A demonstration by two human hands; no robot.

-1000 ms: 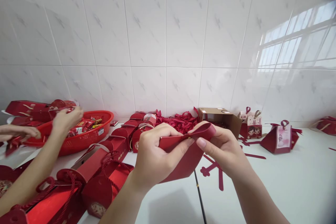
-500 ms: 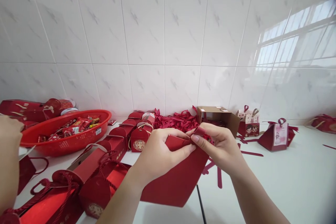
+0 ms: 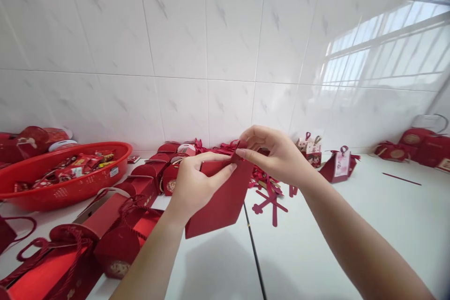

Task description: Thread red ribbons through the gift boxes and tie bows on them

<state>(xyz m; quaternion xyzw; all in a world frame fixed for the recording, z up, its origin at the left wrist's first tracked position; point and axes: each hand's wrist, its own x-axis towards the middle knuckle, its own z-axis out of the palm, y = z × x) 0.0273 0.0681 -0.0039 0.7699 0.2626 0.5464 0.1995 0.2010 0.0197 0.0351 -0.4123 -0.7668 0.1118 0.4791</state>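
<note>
Both my hands hold a red paper gift box [image 3: 220, 204] above the white counter. My left hand [image 3: 195, 183] grips its upper left part, thumb stretched along the top edge. My right hand [image 3: 276, 154] pinches the box's top flap between thumb and fingers, right beside the left thumb. The box hangs tilted, its lower corner pointing toward the counter. Red paper cut-outs [image 3: 269, 199] lie flat on the counter just beyond the box.
A red basket [image 3: 63, 190] of sweets stands at the left. Red handled boxes [image 3: 105, 234] crowd the near left. Folded boxes and red ribbons [image 3: 183, 150] line the wall. Small finished boxes [image 3: 337, 166] stand right of centre, more red boxes [image 3: 415, 143] at far right.
The view has swung right and down. My hands and the box have risen a little, and the right fingers moved along the flap. The other person's hands at the left have left the view.
</note>
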